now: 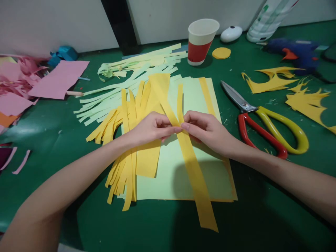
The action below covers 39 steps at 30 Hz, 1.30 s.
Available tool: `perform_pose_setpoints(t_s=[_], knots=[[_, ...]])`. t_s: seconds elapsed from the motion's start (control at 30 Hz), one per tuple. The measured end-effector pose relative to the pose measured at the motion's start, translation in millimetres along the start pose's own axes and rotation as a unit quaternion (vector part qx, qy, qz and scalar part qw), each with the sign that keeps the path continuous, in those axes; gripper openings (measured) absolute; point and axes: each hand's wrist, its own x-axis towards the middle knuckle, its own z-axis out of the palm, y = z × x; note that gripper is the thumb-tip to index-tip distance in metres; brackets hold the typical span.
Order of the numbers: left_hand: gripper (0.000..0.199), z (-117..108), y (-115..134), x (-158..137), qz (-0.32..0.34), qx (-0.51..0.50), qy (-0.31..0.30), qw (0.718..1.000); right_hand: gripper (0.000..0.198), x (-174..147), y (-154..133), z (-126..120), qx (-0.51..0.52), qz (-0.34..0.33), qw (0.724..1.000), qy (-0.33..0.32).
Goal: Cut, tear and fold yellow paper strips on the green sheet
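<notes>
Both hands meet over a stack of pale green paper sheets [168,182]. My left hand [148,127] pinches a long yellow paper strip [195,178] about its middle, and my right hand [207,129] pinches the same place from the other side. Below the fingers the strip hangs toward the front edge; above them it splits into two parts, one leaning left, one nearly upright. Cut yellow strips [128,182] and a wider yellow paper piece [148,161] lie under and beside my left hand. Large scissors [245,106] with red and yellow handles rest right of my right hand.
Fringed pale green strips [105,105] lie behind the yellow ones. A red-and-white paper cup [199,49] stands at the back near a yellow paper disc [221,53]. Yellow offcuts [278,82] and a blue glue gun [291,52] lie right; pink paper [59,78] lies left.
</notes>
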Motion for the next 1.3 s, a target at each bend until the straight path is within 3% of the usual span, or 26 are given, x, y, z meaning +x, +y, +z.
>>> perform_pose_setpoints(t_s=[0.3, 0.73, 0.93, 1.3], knots=[[0.035, 0.3, 2.1, 0.1, 0.021, 0.022, -0.029, 0.999, 0.028, 1.0, -0.1, -1.6, 0.014, 0.008, 1.0, -0.007], [0.034, 0.8, -0.1, 0.7, 0.021, -0.01, 0.035, 0.999, 0.022, 0.6, -1.1, -0.1, 0.019, 0.02, 1.0, 0.011], [0.035, 0.3, 4.3, -0.3, 0.016, 0.019, -0.007, 1.0, 0.023, 0.4, -1.0, -0.2, -0.006, 0.01, 1.0, 0.011], [0.032, 0.0, 1.4, 1.2, 0.021, 0.006, 0.021, 1.0, 0.021, 0.0, -1.5, 1.8, -0.02, 0.018, 0.999, 0.03]])
